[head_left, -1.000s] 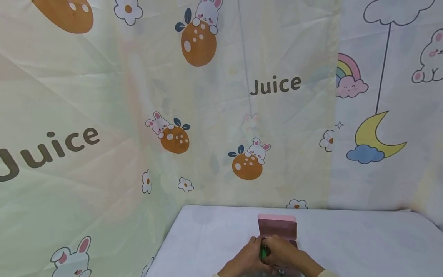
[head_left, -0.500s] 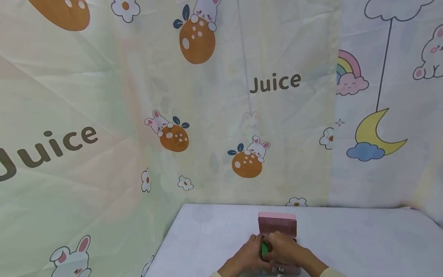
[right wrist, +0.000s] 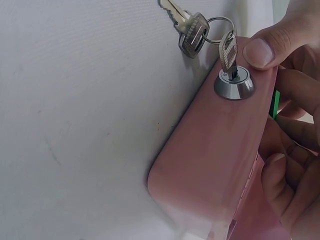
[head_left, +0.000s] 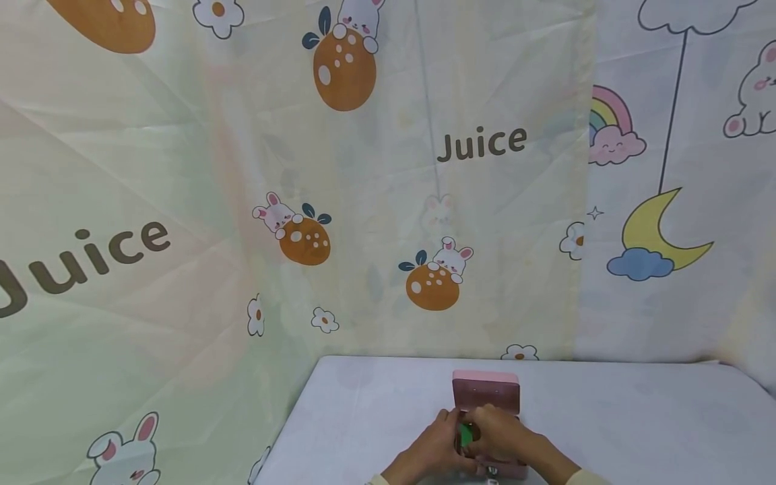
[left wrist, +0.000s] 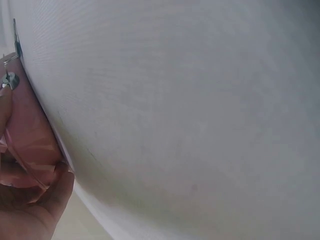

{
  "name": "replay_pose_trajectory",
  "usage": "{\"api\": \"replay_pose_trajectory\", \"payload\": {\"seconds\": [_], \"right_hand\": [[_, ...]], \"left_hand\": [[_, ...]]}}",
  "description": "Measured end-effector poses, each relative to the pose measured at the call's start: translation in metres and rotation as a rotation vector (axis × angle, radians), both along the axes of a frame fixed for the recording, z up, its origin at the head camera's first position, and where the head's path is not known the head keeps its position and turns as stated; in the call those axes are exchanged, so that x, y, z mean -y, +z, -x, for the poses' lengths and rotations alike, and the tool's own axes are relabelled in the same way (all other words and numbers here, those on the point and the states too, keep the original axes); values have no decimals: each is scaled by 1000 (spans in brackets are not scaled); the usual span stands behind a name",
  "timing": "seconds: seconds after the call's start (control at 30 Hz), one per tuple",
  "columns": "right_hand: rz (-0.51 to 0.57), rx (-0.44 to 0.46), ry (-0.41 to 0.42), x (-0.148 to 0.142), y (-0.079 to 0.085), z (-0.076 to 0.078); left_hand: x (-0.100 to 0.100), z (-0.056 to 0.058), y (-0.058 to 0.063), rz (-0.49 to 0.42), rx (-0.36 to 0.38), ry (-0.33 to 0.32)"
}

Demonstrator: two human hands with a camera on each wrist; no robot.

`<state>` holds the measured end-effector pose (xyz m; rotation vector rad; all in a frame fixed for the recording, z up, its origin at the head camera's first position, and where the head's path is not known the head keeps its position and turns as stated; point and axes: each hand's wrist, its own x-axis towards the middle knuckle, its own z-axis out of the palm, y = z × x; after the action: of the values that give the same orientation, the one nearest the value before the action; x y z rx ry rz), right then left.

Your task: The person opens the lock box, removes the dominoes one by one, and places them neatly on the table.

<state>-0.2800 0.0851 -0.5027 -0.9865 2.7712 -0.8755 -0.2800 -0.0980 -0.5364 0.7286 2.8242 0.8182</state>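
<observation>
A pink metal cash box (head_left: 503, 469) stands on the table with its lid (head_left: 486, 394) raised. My left hand (head_left: 432, 448) grips the box's left side, its thumb on the front wall beside the lock (right wrist: 235, 84). Over the box's opening, my right hand (head_left: 500, 434) has curled fingers on a flat green thing (head_left: 465, 435); its kind is not clear, and the fingers cover much of it. In the right wrist view, only a thin green strip (right wrist: 274, 104) shows between the hands. A key (right wrist: 228, 54) sits in the lock.
A second key (right wrist: 192, 35) hangs from the key ring (right wrist: 220, 25) and lies by the table top. The white table (head_left: 376, 397) reaches back to a printed curtain (head_left: 364, 202) with rabbits and oranges.
More of the green thing shows between the hands than a second ago, as the right hand has shifted slightly. The left hand keeps its place on the box. The head view has tilted down slightly.
</observation>
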Motion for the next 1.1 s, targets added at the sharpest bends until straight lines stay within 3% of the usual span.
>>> {"api": "replay_pose_trajectory", "payload": {"seconds": [0.27,0.5,0.77,1.1], "right_hand": [[-1,-4,1,-8,4,-2],[-31,21,-69,-15,13,-5],[-128,-38,-143,-22,16,-7],[-180,-16,-218,-26,21,-7]], "left_hand": [[0,-1,-2,0,-1,5],[-1,-2,2,35,-39,4],[0,1,0,-8,16,10],[-2,2,-1,-5,38,22]]}}
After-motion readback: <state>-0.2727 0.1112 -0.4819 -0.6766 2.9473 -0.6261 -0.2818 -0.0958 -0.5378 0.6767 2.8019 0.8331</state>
